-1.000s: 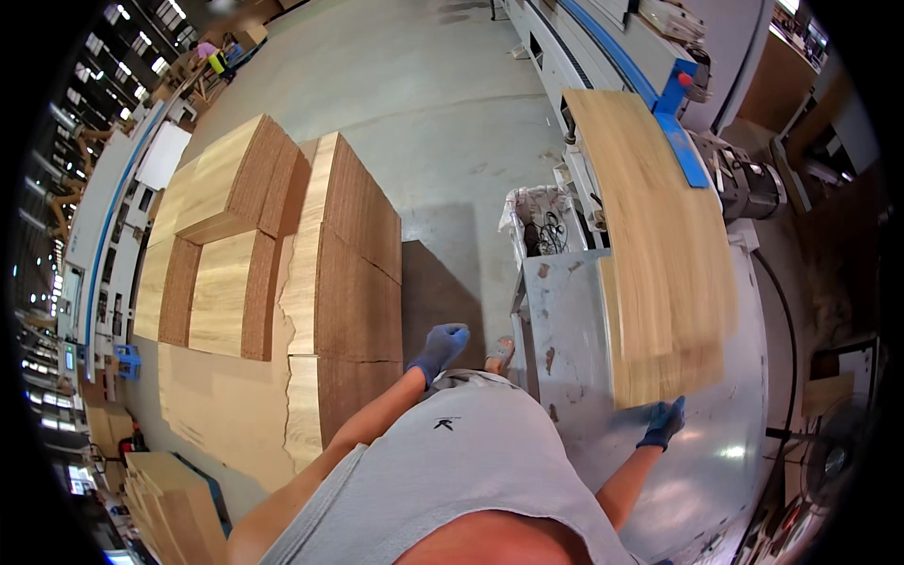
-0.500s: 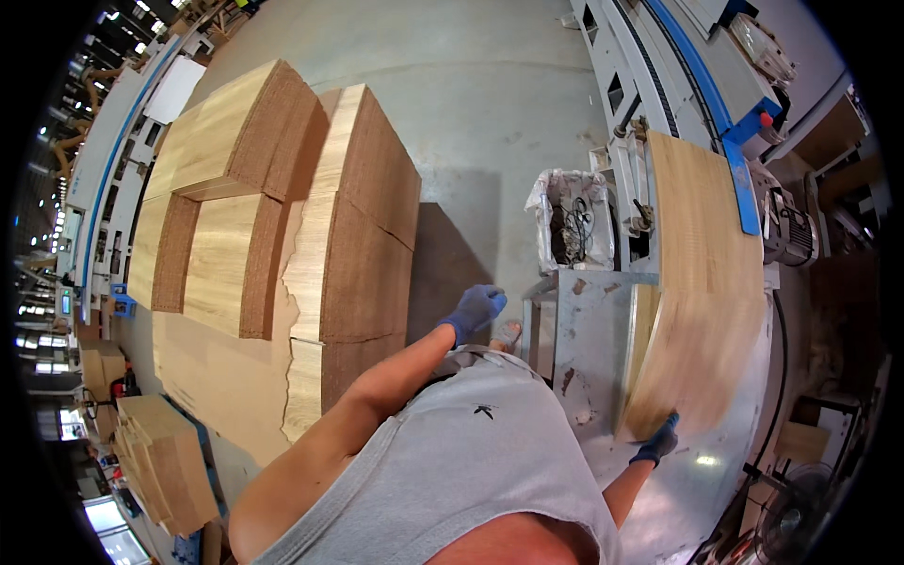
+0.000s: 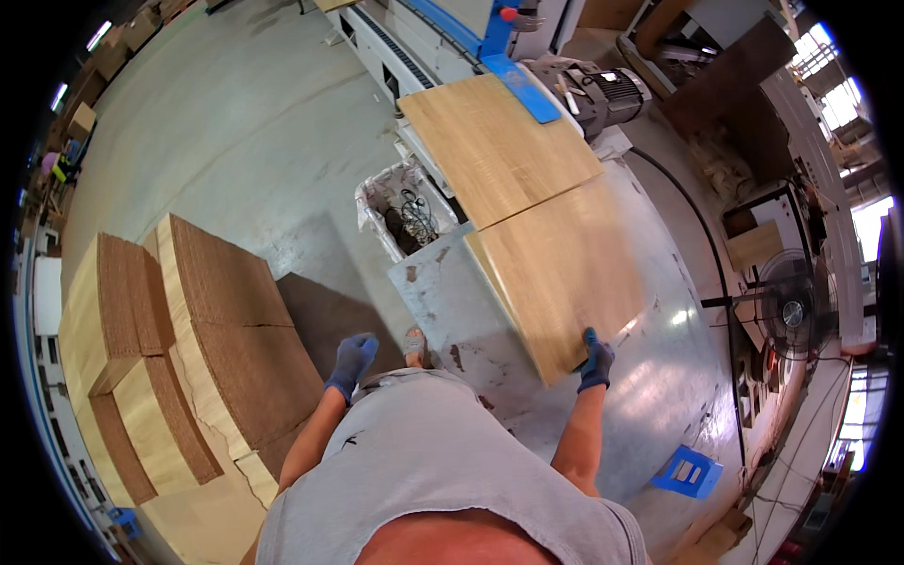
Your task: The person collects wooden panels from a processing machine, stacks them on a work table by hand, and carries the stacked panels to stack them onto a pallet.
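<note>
My right hand (image 3: 595, 363), in a blue glove, grips the near corner of a wood-grain panel (image 3: 570, 268), its thumb on the top face. This panel lies over the metal table (image 3: 433, 297), and the edge of another board (image 3: 490, 268) shows beneath its left side. Its far edge meets a second wood-grain panel (image 3: 499, 141) by the machine. My left hand (image 3: 353, 361), also in a blue glove, hangs in front of my body with its fingers curled and nothing visible in them. It touches none of the boards.
Stacked boards (image 3: 240, 330) stand to my left. A lined bin (image 3: 400, 207) with dark cords or scraps stands beside the table. Beyond are a motor (image 3: 603, 94) and a blue machine guard (image 3: 521, 87). A fan (image 3: 791, 306) and a blue plastic piece (image 3: 687, 471) are at right.
My view has swung right, so the stacks sit farther left. My right hand stays on the near end of the panel. The left hand remains curled and free of the boards.
</note>
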The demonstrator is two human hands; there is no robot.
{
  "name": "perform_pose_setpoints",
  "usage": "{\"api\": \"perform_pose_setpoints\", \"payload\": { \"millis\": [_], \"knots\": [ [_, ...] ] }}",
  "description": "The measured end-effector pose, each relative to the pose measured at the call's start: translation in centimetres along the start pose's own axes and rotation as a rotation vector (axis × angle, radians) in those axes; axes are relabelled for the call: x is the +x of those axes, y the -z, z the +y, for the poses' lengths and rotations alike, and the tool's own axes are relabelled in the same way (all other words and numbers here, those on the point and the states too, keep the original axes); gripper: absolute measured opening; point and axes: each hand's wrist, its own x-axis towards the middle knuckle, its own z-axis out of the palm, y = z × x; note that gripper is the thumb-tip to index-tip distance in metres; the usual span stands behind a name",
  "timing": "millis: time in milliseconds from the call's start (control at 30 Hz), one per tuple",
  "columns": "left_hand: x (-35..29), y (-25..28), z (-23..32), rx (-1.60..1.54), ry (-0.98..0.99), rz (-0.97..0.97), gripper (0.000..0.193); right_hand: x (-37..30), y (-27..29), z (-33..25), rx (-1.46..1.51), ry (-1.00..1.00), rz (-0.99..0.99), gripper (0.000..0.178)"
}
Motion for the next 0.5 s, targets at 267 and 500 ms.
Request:
{"api": "perform_pose_setpoints", "payload": {
  "millis": [267,500],
  "knots": [
    [-0.5,-1.2,2.8,0.118,-0.052,-0.077,0.027,1.3,1.1,3.0,-0.129,0.117,0.044,0.034],
    [-1.9,-2.9,8.3,0.22,-0.132,-0.154,0.025,-0.7,0.4,1.0,-0.324,0.135,0.104,0.035]
  ]
}}
